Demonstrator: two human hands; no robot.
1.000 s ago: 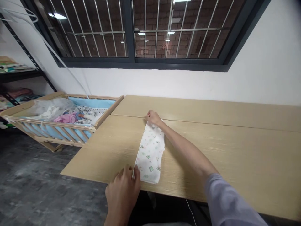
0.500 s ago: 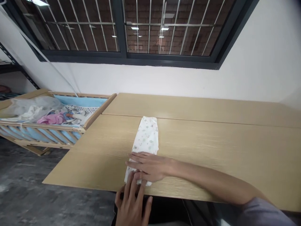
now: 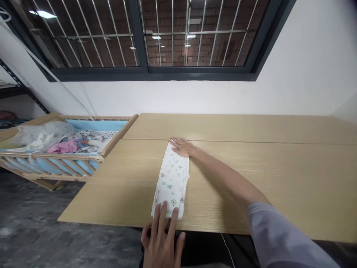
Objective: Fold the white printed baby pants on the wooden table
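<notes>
A white cloth [image 3: 172, 178] with small green and brown prints lies folded into a long narrow strip on the wooden table. It runs from near the front edge toward the seam in the tabletop. My right hand [image 3: 182, 147] rests flat on its far end, fingers stretched to the left. At the near end, my left hand [image 3: 163, 238] has its fingertips on the cloth, with the fingers extended and slightly apart. Neither hand grips anything.
The wooden table [image 3: 251, 178] stretches right and back to the white wall. A wooden crib [image 3: 115, 141] with blue lining stands at the left, holding a pink cloth [image 3: 64, 146], pale fabrics and a translucent plastic bag [image 3: 47, 132]. Above is a barred window [image 3: 145, 72].
My right hand has slid away from me along the cloth, from its near part to its far end. My left hand stays at the near end. The view has shifted slightly.
</notes>
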